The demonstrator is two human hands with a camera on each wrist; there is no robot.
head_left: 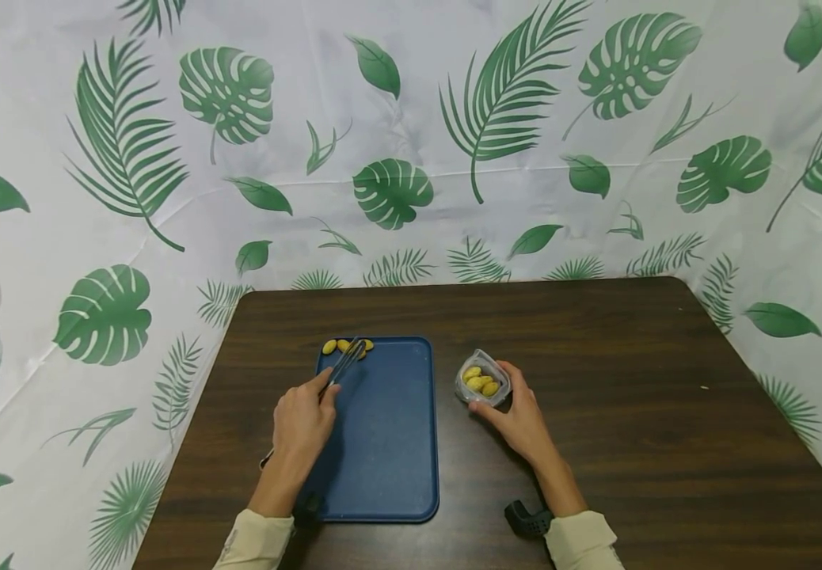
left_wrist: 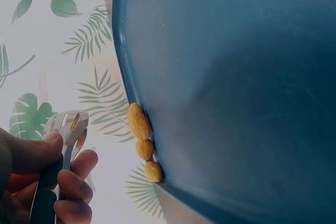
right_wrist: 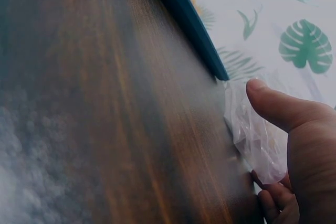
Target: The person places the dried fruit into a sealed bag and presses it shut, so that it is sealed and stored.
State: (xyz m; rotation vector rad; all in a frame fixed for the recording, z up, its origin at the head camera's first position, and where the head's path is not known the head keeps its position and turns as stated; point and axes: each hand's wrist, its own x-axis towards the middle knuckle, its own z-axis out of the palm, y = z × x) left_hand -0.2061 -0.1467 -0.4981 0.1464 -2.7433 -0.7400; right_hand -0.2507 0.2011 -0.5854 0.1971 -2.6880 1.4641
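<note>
Small yellow pieces (head_left: 329,347) lie in the upper left corner of the blue tray (head_left: 375,443), which is left of the middle in the head view. In the left wrist view at least three of them sit in a row along the tray's rim, close together, below the middle of the frame. More yellow pieces (head_left: 481,381) are inside a clear container (head_left: 462,389), near the centre of the head view, just to the right of the tray and apart from it.

The left hand (head_left: 302,419) holds metal tongs (head_left: 345,366) with a dark handle; its fingers are curled around them. The tips of the tongs reach over the pieces in the corner (if one piece is caught between them, I cannot tell). The right hand (head_left: 521,419) holds the container from its right side, with the thumb and the fingers around the wall; the right wrist view shows the thumb against this crinkled, transparent plastic.

Tray and container are on a dark brown tabletop (head_left: 639,412) with wood grain. Beside the right wrist, at lower centre-right, is a black device (head_left: 525,520). Both arms have pale sleeves (head_left: 257,540). Behind the tabletop hangs a white cloth (head_left: 297,245) with green leaves printed on it.
</note>
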